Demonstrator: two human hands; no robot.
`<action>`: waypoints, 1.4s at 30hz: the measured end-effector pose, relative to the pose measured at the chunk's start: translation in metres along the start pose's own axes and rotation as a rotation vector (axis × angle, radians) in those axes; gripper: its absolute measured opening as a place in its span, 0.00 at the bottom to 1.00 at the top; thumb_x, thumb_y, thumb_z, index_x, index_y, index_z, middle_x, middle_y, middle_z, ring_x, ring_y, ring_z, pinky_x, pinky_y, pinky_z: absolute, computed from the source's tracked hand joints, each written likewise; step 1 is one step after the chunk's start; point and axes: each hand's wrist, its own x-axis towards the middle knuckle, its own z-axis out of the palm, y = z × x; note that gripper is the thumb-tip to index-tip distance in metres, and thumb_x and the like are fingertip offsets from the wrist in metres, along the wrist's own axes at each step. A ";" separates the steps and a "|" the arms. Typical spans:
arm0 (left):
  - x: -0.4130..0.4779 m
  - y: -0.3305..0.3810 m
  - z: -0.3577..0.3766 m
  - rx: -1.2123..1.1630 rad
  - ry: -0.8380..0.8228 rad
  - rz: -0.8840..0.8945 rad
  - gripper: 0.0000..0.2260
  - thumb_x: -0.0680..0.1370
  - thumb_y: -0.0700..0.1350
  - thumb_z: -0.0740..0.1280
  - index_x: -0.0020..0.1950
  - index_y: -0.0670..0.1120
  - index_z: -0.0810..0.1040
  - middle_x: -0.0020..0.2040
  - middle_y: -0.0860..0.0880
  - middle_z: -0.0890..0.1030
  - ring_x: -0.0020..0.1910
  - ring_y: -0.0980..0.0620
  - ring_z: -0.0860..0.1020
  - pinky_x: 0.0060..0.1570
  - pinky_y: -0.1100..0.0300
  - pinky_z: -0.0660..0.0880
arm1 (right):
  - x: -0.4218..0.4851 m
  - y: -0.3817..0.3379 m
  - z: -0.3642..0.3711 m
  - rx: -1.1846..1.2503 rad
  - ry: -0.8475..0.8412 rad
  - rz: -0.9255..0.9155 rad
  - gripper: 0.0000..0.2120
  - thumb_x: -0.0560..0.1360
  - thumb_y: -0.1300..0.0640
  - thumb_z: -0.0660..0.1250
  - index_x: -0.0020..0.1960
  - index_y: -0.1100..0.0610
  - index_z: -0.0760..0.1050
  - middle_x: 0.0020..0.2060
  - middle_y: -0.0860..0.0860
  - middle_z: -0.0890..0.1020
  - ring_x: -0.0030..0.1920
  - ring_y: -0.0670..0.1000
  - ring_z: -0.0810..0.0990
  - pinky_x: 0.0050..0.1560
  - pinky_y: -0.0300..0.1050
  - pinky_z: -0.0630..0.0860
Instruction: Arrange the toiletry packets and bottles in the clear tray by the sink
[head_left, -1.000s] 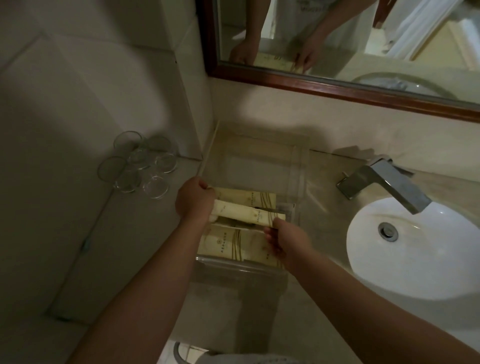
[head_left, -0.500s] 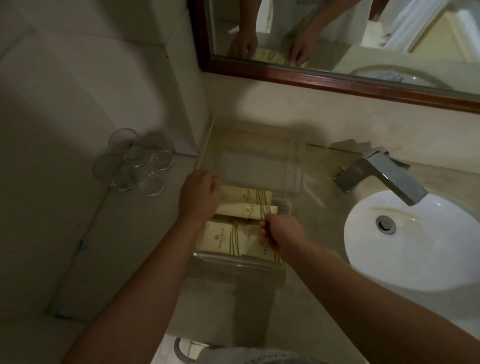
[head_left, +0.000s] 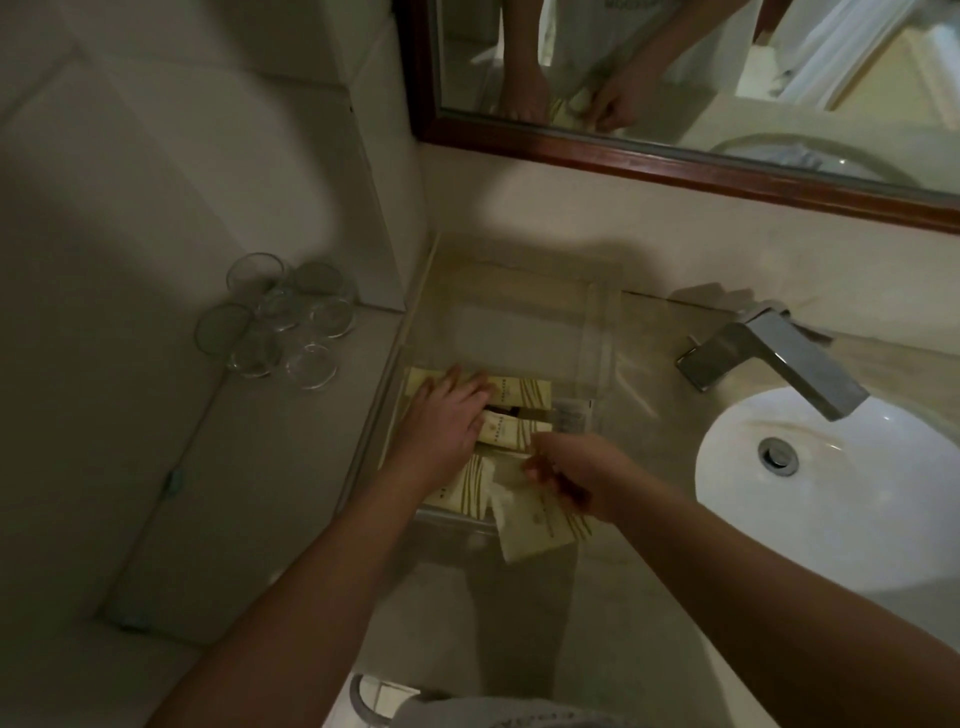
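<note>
Nearest us, at the front wall of the clear tray, our right hand has pulled a cream packet out of the row it lay flat in half a second ago; it now tilts across the tray's front edge, one corner hanging over the counter, our fingers closed on its upper end. Behind it in the tray, a second packet and a third stay flat and side by side, and our left hand, which was curled at the tray's left wall, now lies spread with open fingers over them, gripping nothing. We judge the row is being reset, not finished; no bottles show in the tray. Each packet carries gold stripes and a small printed name, too blurred to read, as is a small grey-printed sachet at the tray's right side. Beyond the tray stand a faucet, sink and glasses
</note>
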 end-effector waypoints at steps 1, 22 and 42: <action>0.000 0.000 0.000 0.006 -0.003 0.005 0.19 0.80 0.48 0.54 0.72 0.51 0.65 0.75 0.52 0.65 0.75 0.45 0.58 0.70 0.43 0.57 | 0.002 0.001 -0.004 -0.083 0.043 -0.042 0.15 0.76 0.47 0.64 0.38 0.55 0.79 0.22 0.47 0.77 0.20 0.46 0.69 0.22 0.37 0.65; -0.001 -0.004 -0.005 -0.070 -0.028 0.006 0.23 0.78 0.52 0.60 0.73 0.52 0.64 0.76 0.53 0.61 0.77 0.47 0.53 0.72 0.45 0.52 | 0.025 0.005 0.011 -1.135 0.644 -1.048 0.12 0.70 0.46 0.68 0.47 0.52 0.73 0.44 0.52 0.78 0.45 0.54 0.76 0.44 0.50 0.71; -0.003 -0.012 -0.006 -0.017 0.012 -0.052 0.31 0.74 0.60 0.65 0.74 0.57 0.59 0.77 0.48 0.60 0.76 0.43 0.50 0.73 0.41 0.49 | -0.008 0.019 0.009 -0.986 0.387 -1.082 0.12 0.71 0.43 0.68 0.50 0.47 0.72 0.48 0.46 0.76 0.47 0.48 0.75 0.49 0.46 0.74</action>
